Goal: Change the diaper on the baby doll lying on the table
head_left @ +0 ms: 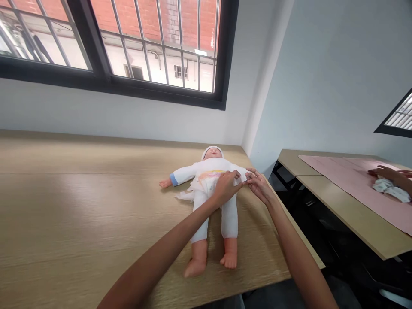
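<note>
A baby doll [217,165] in a white outfit and cap lies on its back on the wooden table, its bare feet towards me. Around its hips is a white diaper [206,182] with a coloured print at the waist; one loose side wing spreads out on the left. My left hand [228,186] rests over the doll's hip, its fingers pinched on the diaper's right side. Close beside it, my right hand [258,185] has thumb and fingertips closed at the edge of that same side. The doll's hand on this side is hidden behind my fingers.
The wooden table [96,223] ends just right of the doll. Across a gap stands another table [347,214] with a pink mat [341,176], where another person's hand [388,172] touches a white patterned item [391,189]. A barred window [161,47] is set in the wall behind.
</note>
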{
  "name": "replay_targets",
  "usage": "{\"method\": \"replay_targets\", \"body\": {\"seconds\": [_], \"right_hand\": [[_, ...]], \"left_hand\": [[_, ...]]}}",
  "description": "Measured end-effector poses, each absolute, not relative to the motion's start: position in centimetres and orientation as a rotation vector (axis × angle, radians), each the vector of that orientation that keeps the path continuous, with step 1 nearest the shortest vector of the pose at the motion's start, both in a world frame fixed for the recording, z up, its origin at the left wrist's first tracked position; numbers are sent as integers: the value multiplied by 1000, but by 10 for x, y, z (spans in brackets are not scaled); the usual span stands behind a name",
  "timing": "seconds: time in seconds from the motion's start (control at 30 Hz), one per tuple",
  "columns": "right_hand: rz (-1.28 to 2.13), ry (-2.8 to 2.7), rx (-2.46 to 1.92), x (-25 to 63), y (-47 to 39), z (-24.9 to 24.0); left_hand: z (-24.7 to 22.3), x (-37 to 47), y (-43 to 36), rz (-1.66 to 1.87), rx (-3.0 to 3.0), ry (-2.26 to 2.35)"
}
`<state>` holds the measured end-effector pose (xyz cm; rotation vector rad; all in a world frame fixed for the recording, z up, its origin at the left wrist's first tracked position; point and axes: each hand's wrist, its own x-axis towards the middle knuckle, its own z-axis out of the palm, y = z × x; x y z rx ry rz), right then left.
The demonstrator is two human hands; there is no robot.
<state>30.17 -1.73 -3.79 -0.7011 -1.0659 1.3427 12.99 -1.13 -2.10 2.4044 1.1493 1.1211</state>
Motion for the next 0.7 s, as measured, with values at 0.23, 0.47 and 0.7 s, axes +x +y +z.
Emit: {"method": "replay_targets", "body": {"seconds": [0.23,0.47,0.7], "right_hand": [[1233,-1293,-794,301,-17,-42],[1211,-1297,-877,303,-14,-43],[1182,-1289,-907,303,-16,-42]], "left_hand": [[-21,131,-11,1135,2391,1151],[-21,131,-11,1138,2379,1174],[-24,132,-9,1151,2362,1169]]}}
